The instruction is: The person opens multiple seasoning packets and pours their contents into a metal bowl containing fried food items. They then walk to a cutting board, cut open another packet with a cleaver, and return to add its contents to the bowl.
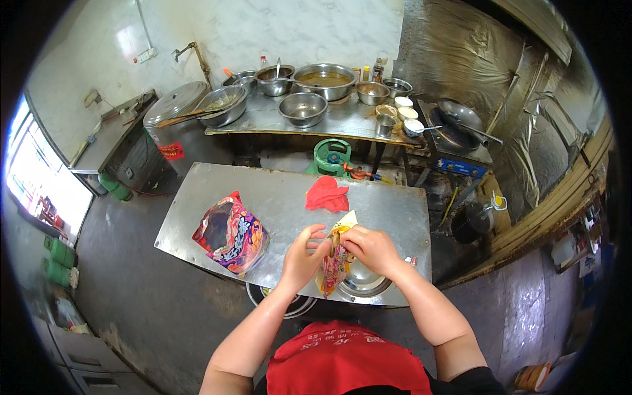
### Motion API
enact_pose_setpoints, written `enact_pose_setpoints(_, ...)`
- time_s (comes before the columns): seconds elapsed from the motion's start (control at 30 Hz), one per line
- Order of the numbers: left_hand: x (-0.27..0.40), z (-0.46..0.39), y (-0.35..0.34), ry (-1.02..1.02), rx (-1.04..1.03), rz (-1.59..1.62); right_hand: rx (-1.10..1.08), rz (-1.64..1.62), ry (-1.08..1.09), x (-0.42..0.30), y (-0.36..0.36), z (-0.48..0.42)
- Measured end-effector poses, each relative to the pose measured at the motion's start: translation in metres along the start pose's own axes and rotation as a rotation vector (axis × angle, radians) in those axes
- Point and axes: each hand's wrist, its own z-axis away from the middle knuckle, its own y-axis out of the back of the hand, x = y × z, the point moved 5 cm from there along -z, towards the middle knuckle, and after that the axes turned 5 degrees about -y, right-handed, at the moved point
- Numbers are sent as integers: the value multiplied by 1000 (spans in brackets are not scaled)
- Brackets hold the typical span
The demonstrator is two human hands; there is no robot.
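Note:
My right hand pinches the upper edge of a colourful printed food packet, which hangs upright over the steel table. Beside the packet is my left hand, its fingers apart and its thumb close to the packet's side; whether it touches is unclear. The packet's mouth shows yellow, with something brownish there. Below my right hand lies a shiny metal bowl or basin, partly hidden by the packet and hand. A larger, opened printed bag stands at the left. A crumpled red cloth or plastic bag lies farther back.
Behind, a metal counter carries several steel bowls and a wide pan of brownish liquid. A green gas cylinder stands beneath it. At right, a wok sits on a stove. A round container is under the table's near edge.

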Motion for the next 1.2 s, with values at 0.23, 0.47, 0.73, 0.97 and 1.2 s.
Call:
enact_pose_setpoints(0.23,28,-20,0,-319,-149,-805,-105,137,144,-5,-8,6)
enact_pose_setpoints(0.47,10,-36,19,-287,27,-1034,-57,192,203,9,-2,13)
enact_pose_setpoints(0.73,10,-32,16,-433,226,-796,89,-58,-132,23,-6,20)
enact_pose_setpoints(0.97,23,-27,-7,-619,63,-874,146,-60,-470,36,-11,-4)
enact_pose_setpoints(1.2,23,-27,-12,-628,70,-835,49,286,-306,44,-15,-13)
